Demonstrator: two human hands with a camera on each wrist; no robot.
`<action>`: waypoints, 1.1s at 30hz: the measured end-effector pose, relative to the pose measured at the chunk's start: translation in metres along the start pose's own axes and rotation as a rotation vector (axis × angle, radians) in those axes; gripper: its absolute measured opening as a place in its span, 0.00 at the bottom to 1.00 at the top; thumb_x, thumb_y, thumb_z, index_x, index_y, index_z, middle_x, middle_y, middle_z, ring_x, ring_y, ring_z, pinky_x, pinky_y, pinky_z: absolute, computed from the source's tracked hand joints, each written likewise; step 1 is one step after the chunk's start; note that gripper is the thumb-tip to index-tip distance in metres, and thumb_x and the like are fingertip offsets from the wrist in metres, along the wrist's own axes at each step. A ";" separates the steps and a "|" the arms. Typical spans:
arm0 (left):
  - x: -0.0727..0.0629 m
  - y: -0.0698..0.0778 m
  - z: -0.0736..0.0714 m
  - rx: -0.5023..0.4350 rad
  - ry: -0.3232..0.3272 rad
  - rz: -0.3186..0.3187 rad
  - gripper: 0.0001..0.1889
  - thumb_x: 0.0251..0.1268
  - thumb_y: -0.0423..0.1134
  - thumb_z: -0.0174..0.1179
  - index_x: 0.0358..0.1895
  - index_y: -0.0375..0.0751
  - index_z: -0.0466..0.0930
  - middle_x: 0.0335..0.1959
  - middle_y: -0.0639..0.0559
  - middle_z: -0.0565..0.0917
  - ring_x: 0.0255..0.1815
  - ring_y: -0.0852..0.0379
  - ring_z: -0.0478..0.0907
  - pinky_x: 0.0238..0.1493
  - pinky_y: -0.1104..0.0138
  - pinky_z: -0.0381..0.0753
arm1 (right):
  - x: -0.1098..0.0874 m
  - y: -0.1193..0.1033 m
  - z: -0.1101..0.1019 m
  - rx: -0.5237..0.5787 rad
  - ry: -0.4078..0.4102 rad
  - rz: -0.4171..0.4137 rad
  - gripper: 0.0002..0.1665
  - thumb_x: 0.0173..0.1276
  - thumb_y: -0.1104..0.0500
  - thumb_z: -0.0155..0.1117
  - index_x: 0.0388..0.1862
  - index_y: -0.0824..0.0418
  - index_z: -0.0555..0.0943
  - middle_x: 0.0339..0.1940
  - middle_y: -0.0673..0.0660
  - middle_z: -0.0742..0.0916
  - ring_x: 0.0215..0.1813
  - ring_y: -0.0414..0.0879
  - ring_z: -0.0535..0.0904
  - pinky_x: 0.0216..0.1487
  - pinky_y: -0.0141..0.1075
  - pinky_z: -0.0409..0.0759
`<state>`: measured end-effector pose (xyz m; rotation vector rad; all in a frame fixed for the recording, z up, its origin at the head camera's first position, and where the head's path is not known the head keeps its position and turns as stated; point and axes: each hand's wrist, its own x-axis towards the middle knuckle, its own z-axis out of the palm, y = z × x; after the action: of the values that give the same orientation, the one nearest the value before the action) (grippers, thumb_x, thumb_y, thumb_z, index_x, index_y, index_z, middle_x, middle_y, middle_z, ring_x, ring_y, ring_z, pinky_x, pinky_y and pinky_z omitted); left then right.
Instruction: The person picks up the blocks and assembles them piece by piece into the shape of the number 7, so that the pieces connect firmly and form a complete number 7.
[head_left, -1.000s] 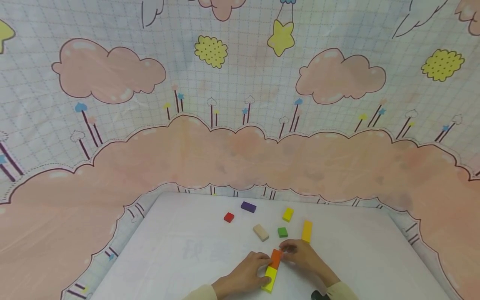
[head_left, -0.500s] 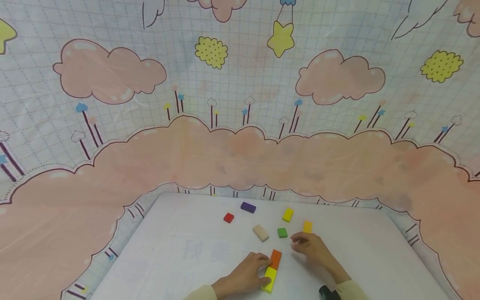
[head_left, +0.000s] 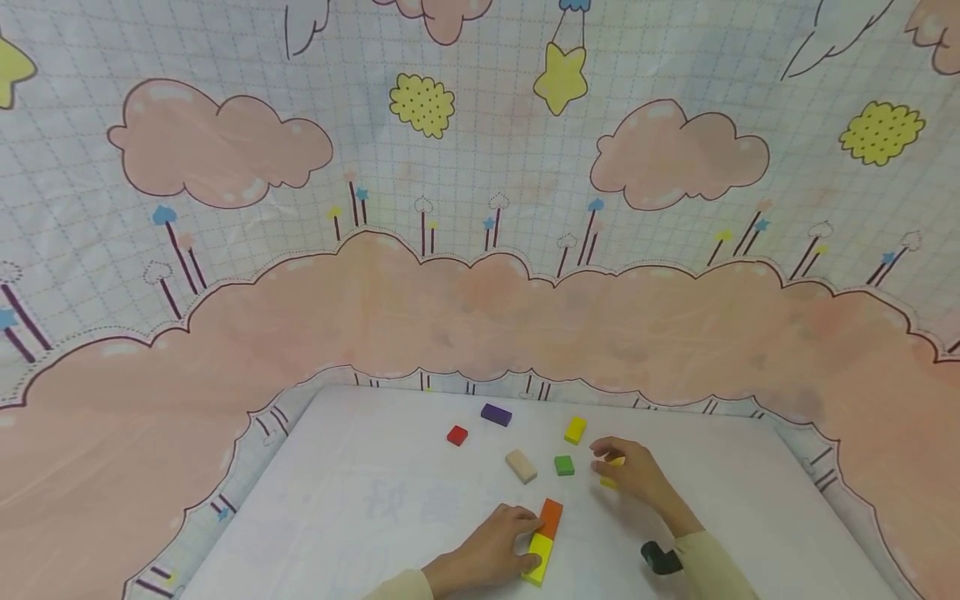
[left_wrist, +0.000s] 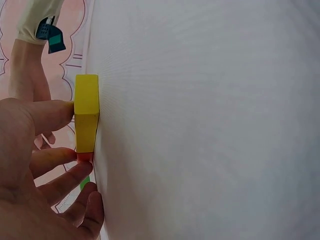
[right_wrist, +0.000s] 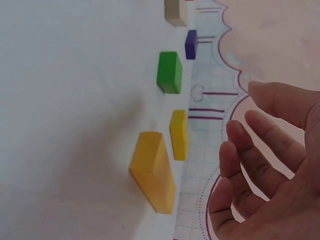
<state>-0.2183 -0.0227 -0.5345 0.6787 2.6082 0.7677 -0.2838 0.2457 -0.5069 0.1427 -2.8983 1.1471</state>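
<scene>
In the head view my left hand rests on two blocks lined up end to end. Its thumb is on the yellow block and a fingertip on the orange block. The left wrist view has the yellow block foremost, mostly covering the orange one. My right hand is over a long amber block, hiding part of it. In the right wrist view that amber block stands apart from the bent, spread fingers, and nothing is held.
Around the white table lie a green block, a smaller yellow block, a pale wooden block, a purple block and a red block. A patterned cloth rises behind.
My right hand has left the far end of the orange block and moved right and away, over the amber block. The left hand and both blocks under it have stayed put.
</scene>
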 end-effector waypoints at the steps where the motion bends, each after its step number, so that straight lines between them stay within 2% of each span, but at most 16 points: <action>1: 0.000 0.000 0.000 -0.002 0.000 -0.001 0.26 0.63 0.52 0.65 0.65 0.58 0.76 0.62 0.61 0.76 0.58 0.63 0.71 0.65 0.59 0.76 | 0.003 -0.001 -0.001 -0.006 0.005 0.001 0.17 0.65 0.58 0.68 0.53 0.57 0.82 0.47 0.52 0.87 0.51 0.48 0.78 0.53 0.43 0.81; 13: 0.002 -0.003 0.004 -0.018 -0.010 -0.010 0.26 0.63 0.52 0.65 0.65 0.59 0.75 0.62 0.61 0.76 0.58 0.63 0.71 0.65 0.58 0.76 | 0.029 0.003 -0.002 -0.017 0.010 0.035 0.19 0.67 0.56 0.67 0.55 0.61 0.80 0.52 0.59 0.85 0.52 0.52 0.78 0.57 0.50 0.80; 24: 0.001 -0.003 0.002 -0.018 -0.008 -0.002 0.26 0.63 0.52 0.65 0.65 0.59 0.75 0.62 0.61 0.76 0.59 0.62 0.70 0.66 0.58 0.76 | 0.050 0.017 0.006 0.037 0.038 0.130 0.24 0.67 0.54 0.66 0.59 0.62 0.78 0.59 0.63 0.82 0.58 0.57 0.75 0.59 0.51 0.78; 33: 0.001 0.000 0.001 -0.054 -0.013 -0.035 0.26 0.63 0.52 0.65 0.65 0.59 0.75 0.61 0.60 0.76 0.58 0.61 0.71 0.65 0.57 0.76 | 0.064 0.018 0.010 0.087 0.049 0.140 0.24 0.66 0.56 0.66 0.59 0.64 0.78 0.59 0.66 0.81 0.57 0.59 0.76 0.61 0.52 0.77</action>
<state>-0.2189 -0.0218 -0.5350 0.6194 2.5704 0.8178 -0.3488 0.2469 -0.5227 -0.0879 -2.8560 1.2790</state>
